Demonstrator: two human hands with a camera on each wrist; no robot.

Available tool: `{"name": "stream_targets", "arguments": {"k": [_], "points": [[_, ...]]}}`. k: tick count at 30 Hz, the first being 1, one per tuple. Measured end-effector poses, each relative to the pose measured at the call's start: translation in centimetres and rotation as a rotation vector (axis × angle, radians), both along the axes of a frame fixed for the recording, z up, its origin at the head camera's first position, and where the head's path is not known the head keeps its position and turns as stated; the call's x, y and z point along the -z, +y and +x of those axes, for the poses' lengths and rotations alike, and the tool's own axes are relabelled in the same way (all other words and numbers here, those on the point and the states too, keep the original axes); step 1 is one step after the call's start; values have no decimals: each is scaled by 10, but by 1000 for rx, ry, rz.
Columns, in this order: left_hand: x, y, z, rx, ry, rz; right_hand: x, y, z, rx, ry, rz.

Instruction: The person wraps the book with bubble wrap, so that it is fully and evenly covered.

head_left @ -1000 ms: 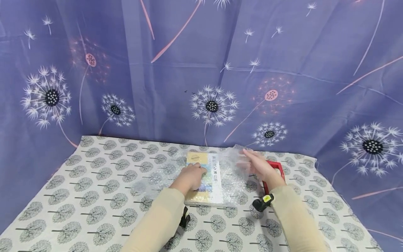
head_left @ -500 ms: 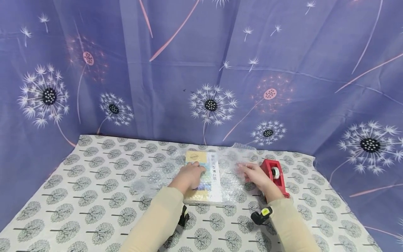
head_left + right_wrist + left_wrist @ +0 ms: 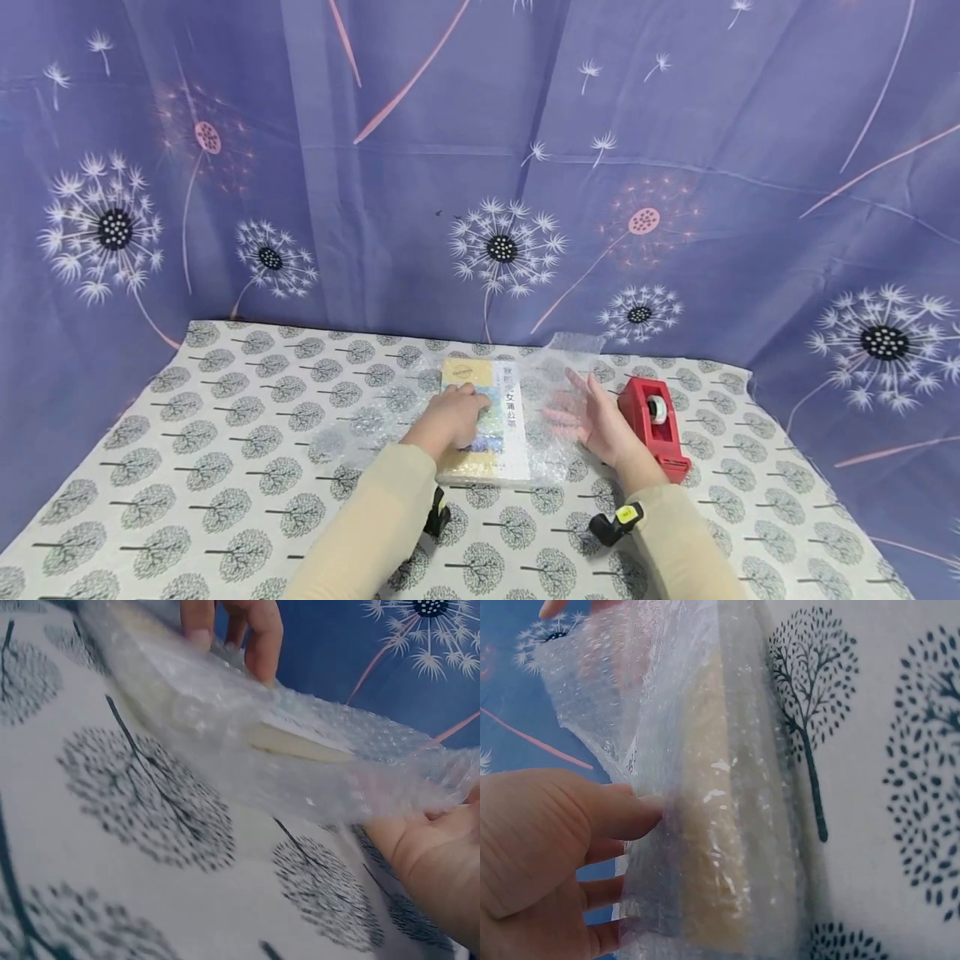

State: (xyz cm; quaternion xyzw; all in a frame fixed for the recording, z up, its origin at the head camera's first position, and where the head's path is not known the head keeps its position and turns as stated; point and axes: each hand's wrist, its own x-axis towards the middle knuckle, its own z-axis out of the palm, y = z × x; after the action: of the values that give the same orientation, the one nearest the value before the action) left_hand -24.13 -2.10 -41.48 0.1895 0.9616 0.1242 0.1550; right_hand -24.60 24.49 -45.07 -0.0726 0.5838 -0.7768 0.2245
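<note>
A book [image 3: 510,450] with a yellow, blue and white cover lies in the middle of the table, inside clear bubble wrap [image 3: 551,462]. My left hand [image 3: 453,418] rests on top of it, fingertips pressing on the wrapped cover. In the left wrist view, the thumb and fingers touch the wrap [image 3: 735,750] near the book's edge. To the right, my right hand [image 3: 600,421] is spread at the wrap's loose side, its fingers seen through the film. In the right wrist view, the wrap partly hides that hand [image 3: 442,855].
Just right of my right hand stands a red tape dispenser [image 3: 660,442] with a roll of tape in it. A tree-patterned cloth [image 3: 247,500] covers the table. Behind hangs a blue dandelion curtain [image 3: 405,208]. Loose wrap [image 3: 352,437] spreads left of the book.
My right hand drew down and its fingers bent, then moved left and spread under the wrap's right side. The tape dispenser is more exposed. My left hand has stayed on the book.
</note>
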Motion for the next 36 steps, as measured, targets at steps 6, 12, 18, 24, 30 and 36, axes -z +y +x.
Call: {"name": "stream_targets", "arguments": {"k": [6, 12, 18, 24, 30, 36], "points": [[-1, -1, -2, -10, -11, -4, 8, -10, 2, -77, -69, -303], [-1, -2, -3, -11, -20, 9, 15, -31, 5, 150, -74, -172], [2, -3, -6, -3, -9, -9, 22, -52, 3, 380, -26, -14], [4, 0, -8, 10, 3, -9, 23, -67, 2, 372, -65, -129], [8, 11, -10, 32, 81, -119, 18, -81, 0, 289, -55, -308], [-1, 20, -3, 40, 93, -222, 13, -92, -10, 358, -48, -250]]}}
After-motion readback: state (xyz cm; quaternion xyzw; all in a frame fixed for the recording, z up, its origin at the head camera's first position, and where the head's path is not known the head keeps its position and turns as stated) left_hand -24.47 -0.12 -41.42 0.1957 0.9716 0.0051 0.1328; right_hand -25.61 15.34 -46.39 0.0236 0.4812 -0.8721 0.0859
